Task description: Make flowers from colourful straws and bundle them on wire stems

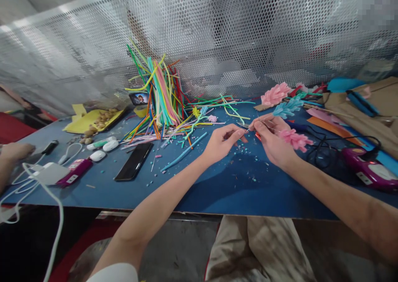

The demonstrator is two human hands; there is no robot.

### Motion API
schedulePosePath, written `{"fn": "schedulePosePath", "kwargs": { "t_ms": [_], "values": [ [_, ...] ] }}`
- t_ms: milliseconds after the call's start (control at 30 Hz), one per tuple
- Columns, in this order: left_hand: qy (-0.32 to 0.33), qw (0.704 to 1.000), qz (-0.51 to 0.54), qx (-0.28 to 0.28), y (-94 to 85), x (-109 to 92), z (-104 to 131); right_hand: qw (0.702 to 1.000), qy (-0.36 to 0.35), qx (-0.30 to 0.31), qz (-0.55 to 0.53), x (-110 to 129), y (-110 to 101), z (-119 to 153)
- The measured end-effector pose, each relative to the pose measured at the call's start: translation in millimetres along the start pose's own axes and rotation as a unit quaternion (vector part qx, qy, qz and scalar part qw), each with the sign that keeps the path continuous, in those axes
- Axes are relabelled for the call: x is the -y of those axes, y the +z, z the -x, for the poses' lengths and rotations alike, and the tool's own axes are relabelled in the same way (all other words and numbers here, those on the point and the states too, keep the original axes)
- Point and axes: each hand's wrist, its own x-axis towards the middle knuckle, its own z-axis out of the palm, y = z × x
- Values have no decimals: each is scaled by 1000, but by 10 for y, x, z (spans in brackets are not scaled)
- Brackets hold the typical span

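Observation:
My right hand is closed around thin wire stems. A fluffy blue pipe-cleaner sprig and a fluffy pink pipe-cleaner sprig stick out to the right past its fingers. My left hand pinches at the tip of the wire stems, just left of my right fingertips. Something small and red shows beneath my right fingers; what it is I cannot make out. Beyond my hands, a larger pale pink fluffy sprig sits on the table.
A bundle of coloured pipe cleaners stands against the perforated metal screen. A black phone and a light blue pipe cleaner lie left of my hands. Purple power adapter with black cable is at right. Another person's hand is far left.

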Motion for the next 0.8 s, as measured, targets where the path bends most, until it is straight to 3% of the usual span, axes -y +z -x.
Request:
{"fn": "schedulePosePath", "kwargs": {
  "t_ms": [67,167,267,367,467,533,600,667,800],
  "values": [
    [-102,983,132,70,-47,0,-27,999,0,21,-38,-3,-9,-10],
    [-227,922,267,165,-106,-28,-34,990,33,99,-95,28,-28,-17],
    [-256,889,326,195,-103,-69,-23,978,63,153,-126,65,-58,-31],
    [-221,922,286,141,-59,-58,-28,987,55,118,-94,42,-87,-58],
    [-163,978,116,61,-34,2,-40,999,32,35,-19,-42,-91,-80],
    [-121,992,-29,9,-36,38,-38,999,15,-16,23,-106,-76,-85],
    [-67,981,-174,-55,-41,58,-25,997,5,-56,44,-161,-56,-84],
    [7,952,-286,-111,-36,67,-8,995,-1,-83,51,-204,-37,-78],
    [130,910,-364,-149,4,105,17,994,-1,-92,51,-248,-25,-60]
  ]
}}
